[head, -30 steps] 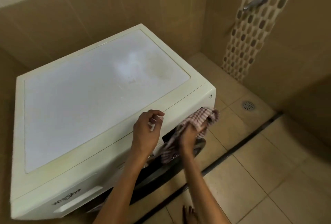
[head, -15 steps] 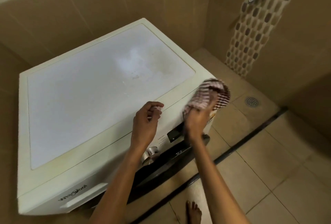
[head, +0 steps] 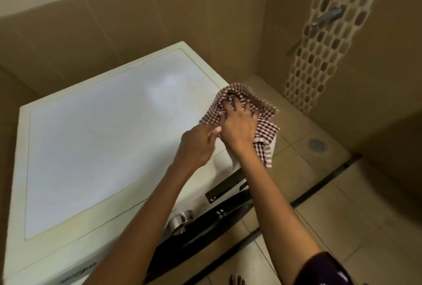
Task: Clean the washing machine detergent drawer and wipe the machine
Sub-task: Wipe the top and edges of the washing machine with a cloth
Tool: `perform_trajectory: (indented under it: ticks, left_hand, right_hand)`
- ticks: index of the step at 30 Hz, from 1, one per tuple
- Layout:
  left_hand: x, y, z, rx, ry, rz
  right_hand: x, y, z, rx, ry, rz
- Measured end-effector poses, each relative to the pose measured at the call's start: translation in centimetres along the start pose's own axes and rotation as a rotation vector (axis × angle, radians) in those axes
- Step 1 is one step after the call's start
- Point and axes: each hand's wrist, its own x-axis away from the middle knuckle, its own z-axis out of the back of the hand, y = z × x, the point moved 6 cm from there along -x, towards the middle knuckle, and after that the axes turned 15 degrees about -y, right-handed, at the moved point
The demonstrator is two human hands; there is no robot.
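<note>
cloth [head: 266, 134] draped over machine [head: 91, 147] corner, tail downward

Both arms are reaching forward, the hands meeting side by side.
Right hand [head: 237, 122] is lying palm down with 4 fingers [head: 234, 104] straight and spread, pressing onto a checked cloth [head: 265, 129]; its wrist is bending slightly, and the bare forearm is running back to a dark sleeve [head: 324, 268] at the lower right edge. Left hand [head: 197, 145] is sitting just beside it, back facing up, its digits curling inward with the tips touching the thumb side of the other hand. Whether those tips are pinching anything cannot be determined. The 2 forearms are lying apart and converging toward the hands.
</note>
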Motion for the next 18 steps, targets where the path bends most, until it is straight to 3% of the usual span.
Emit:
perform_trajectory:
  ticks: [2, 4, 6, 8, 9, 10, 11, 14, 16, 18]
  left_hand:
    - [-1.6, 1.2, 0.0, 0.018, 0.024, -0.046]
    - [-2.4, 0.8, 0.3, 0.086, 0.047, -0.015]
    - [-2.2, -0.9, 0.1, 0.094, 0.018, 0.094]
    - [-1.5, -2.4, -0.3, -0.024, -0.042, 0.215]
    - [-1.2, -2.8, -0.3, -0.032, -0.047, 0.221]
    - [-0.9, -2.6, -0.2, 0.010, -0.041, 0.179]
    - [-0.7, -2.2, 0.0, 0.082, -0.036, 0.105]
    - [-0.5, -0.5, 0.6, 0.227, -0.015, -0.075]
    - [-0.7, 0.3, 0.5, 0.282, -0.021, -0.087]
    - [-0.7, 0.5, 0.4, 0.306, -0.008, -0.081]
  right_hand:
    - [0.3, -0.1, 0.0, 0.059, -0.070, -0.057]
    - [3.1, -2.6, -1.3, -0.025, -0.140, 0.015]
    - [7.2, -6.0, -2.9, -0.181, -0.141, 0.273]
    - [10.2, -8.2, -2.9, -0.034, -0.108, 0.508]
    - [9.5, -7.7, -2.6, 0.053, -0.056, 0.592]
    - [8.4, -6.8, -1.8, 0.076, -0.117, 0.617]
    - [6.8, -5.3, -1.7, 0.109, -0.177, 0.563]
    - [2.8, 1.9, -0.1, 0.069, -0.014, 0.268]
    - [1.7, 4.6, 1.4, 0.011, 0.017, 0.065]
    - [2.0, 3.1, 1.5, 0.011, 0.035, 0.000]
